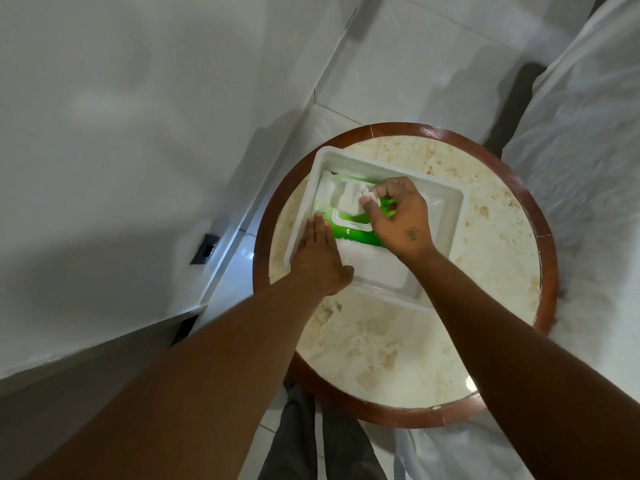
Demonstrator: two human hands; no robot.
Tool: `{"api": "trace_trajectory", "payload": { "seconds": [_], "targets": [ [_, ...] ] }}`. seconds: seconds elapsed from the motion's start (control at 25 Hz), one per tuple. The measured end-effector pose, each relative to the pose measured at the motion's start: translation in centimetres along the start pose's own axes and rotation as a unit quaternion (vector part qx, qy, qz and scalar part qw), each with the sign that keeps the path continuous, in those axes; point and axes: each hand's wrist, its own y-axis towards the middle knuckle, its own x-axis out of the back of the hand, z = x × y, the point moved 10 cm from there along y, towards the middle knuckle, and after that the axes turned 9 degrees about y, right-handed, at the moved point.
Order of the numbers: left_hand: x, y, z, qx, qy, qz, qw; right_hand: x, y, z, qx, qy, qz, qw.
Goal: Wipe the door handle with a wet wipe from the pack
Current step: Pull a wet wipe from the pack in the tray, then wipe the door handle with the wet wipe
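Fingers (372, 199) of right hand (401, 220) pinch one wipe (349, 199) above one pack (349, 233).

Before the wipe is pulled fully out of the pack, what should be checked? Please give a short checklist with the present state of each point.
1. Right hand pinches the wet wipe: ok.
2. Left hand lies flat on the green pack and tray edge, steadying them: ok.
3. Pack sits inside the white tray: ok.
4. Tray rests fully on the round table: ok.
5. Only one wipe is coming out: cannot tell.
6. Door handle in view: not ok, it does not show here.
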Motion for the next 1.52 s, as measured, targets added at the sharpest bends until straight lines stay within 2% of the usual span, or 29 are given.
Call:
{"api": "trace_trajectory", "payload": {
  "seconds": [0.16,0.24,0.28,0.32,0.36,0.44,0.48,0.52,0.68,0.8,0.88,1.0,1.04,1.08,1.12,1.16,1.24,1.32,1.44,1.52],
  "targets": [
    [2.2,-1.8,-0.4,-0.043,-0.076,0.019,0.996,1.1,-2.7,1.5,-0.124,0.173,0.048,0.976],
    [5.0,-4.8,1.1,-0.044,-0.200,-0.014,0.979,1.2,-4.4,3.9,-0.169,0.219,0.079,0.958],
    [6.4,-6.9,2.9,-0.013,-0.291,-0.035,0.956,0.8,-5.4,5.6,-0.183,0.234,0.095,0.950],
    [7.4,-9.2,4.7,0.015,-0.403,-0.050,0.914,0.4,-6.3,7.5,-0.191,0.244,0.107,0.945],
    [8.3,-12.3,6.8,0.044,-0.533,-0.055,0.843,-0.3,-7.4,10.0,-0.191,0.259,0.124,0.939],
    [9.3,-19.0,10.1,0.064,-0.753,-0.021,0.654,-3.0,-10.1,16.0,-0.180,0.300,0.186,0.918],
    [10.1,-22.2,11.8,0.047,-0.803,-0.023,0.594,-4.6,-11.6,19.1,-0.172,0.314,0.222,0.907],
    [10.9,-26.2,13.8,0.037,-0.814,-0.042,0.577,-6.0,-13.2,22.6,-0.160,0.319,0.259,0.898],
    [10.0,-43.0,22.1,0.082,-0.781,-0.206,0.584,-12.2,-22.6,34.4,-0.119,0.301,0.407,0.854],
    [8.1,-53.9,27.0,0.112,-0.769,-0.317,0.544,-16.9,-31.8,41.3,-0.113,0.286,0.531,0.790],
    [5.7,-60.3,29.5,0.149,-0.756,-0.369,0.519,-19.2,-37.5,44.7,-0.082,0.247,0.578,0.773],
    [2.8,-65.7,32.0,0.217,-0.728,-0.405,0.509,-21.2,-41.6,47.0,-0.060,0.215,0.560,0.798],
    [2.2,-67.1,32.7,0.238,-0.714,-0.410,0.515,-21.5,-42.3,47.9,-0.046,0.211,0.537,0.815],
    [2.1,-68.6,33.4,0.260,-0.694,-0.420,0.524,-21.3,-42.3,49.4,-0.006,0.213,0.496,0.842],
    [2.2,-70.5,34.6,0.289,-0.662,-0.440,0.533,-20.4,-41.8,52.0,0.077,0.221,0.433,0.870],
    [2.6,-72.5,35.9,0.318,-0.624,-0.459,0.547,-19.1,-41.5,55.4,0.186,0.236,0.364,0.882],
    [4.6,-76.9,38.2,0.350,-0.531,-0.496,0.591,-16.6,-42.5,61.5,0.409,0.230,0.258,0.845],
    [7.6,-80.8,39.8,0.357,-0.420,-0.519,0.653,-17.6,-44.1,64.7,0.566,0.125,0.233,0.781],
    [11.9,-84.6,40.7,0.358,-0.262,-0.529,0.724,-22.5,-45.5,63.5,0.663,-0.117,0.277,0.685],
    [14.3,-85.4,40.2,0.364,-0.136,-0.509,0.768,-23.9,-45.2,62.1,0.677,-0.198,0.286,0.649]
  ]
}}
